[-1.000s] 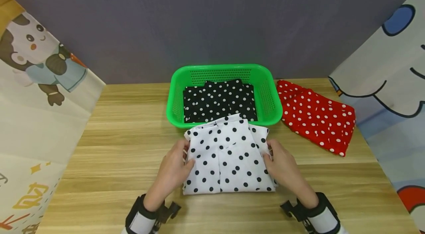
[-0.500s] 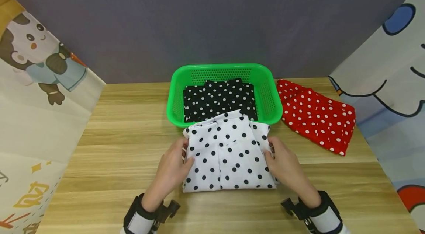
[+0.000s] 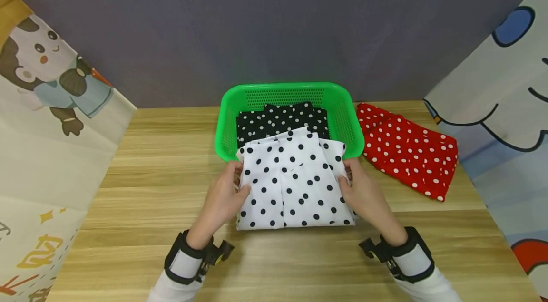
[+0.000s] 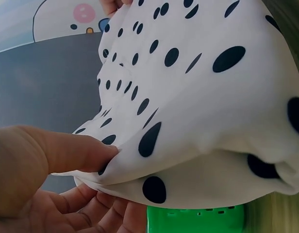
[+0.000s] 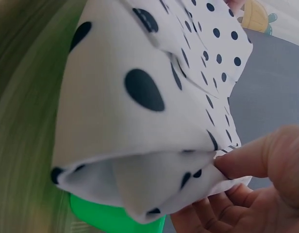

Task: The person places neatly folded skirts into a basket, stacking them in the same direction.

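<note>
In the middle of the frame, a folded white fabric cloth with black dots (image 3: pixel 295 188) spans the space between two hands, each grip pinching one side edge: left hand (image 3: pixel 223 195), right hand (image 3: pixel 363 192), thumbs above, fingers beneath. Straight above it in the frame sits a green perforated plastic basket (image 3: pixel 282 97), long axis parallel to the cloth's, both hands about equally near. The cloth overlaps the basket's lower rim; whether they touch cannot be told.
</note>
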`<state>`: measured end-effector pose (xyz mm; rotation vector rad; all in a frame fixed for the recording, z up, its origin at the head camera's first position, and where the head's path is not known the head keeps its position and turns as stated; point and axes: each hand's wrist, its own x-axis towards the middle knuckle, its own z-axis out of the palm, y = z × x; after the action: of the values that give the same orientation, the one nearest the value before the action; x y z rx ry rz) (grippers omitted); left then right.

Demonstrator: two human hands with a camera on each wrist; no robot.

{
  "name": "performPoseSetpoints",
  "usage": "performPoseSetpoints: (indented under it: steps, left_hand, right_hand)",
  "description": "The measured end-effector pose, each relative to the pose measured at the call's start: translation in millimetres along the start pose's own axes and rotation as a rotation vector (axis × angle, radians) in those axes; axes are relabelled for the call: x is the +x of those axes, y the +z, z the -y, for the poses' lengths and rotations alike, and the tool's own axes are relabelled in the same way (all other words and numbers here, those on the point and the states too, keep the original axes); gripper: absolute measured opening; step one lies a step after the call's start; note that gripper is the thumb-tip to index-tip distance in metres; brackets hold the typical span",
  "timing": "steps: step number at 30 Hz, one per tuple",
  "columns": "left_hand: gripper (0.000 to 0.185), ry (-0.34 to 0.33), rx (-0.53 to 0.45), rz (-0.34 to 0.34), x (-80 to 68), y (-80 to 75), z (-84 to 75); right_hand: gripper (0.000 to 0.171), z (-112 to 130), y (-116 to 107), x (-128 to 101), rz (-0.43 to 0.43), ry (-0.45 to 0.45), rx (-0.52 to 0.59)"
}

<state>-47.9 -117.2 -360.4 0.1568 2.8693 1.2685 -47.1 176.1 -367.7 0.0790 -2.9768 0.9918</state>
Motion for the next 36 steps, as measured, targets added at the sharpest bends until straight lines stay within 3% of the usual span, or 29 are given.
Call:
performPoseSetpoints:
  steps: [10, 17, 36]
  left_hand:
    - [0.037, -0.034, -0.052, 0.012, 20.0, -4.5, -3.4]
    - [0.039, -0.012, -0.061, 0.002, 34.2, -9.4, -6.6]
    - [0.039, 0.001, -0.057, 0.043, 92.1, -25.9, -18.0]
  right_hand:
    - [0.030, 3, -9, 22, -0.020, -0.003, -0.016]
    - [0.029, 4, -14, 40, -0.066, -0.048, -0.033]
    - [0.032, 9, -28, 89, -0.068, -0.049, -0.015]
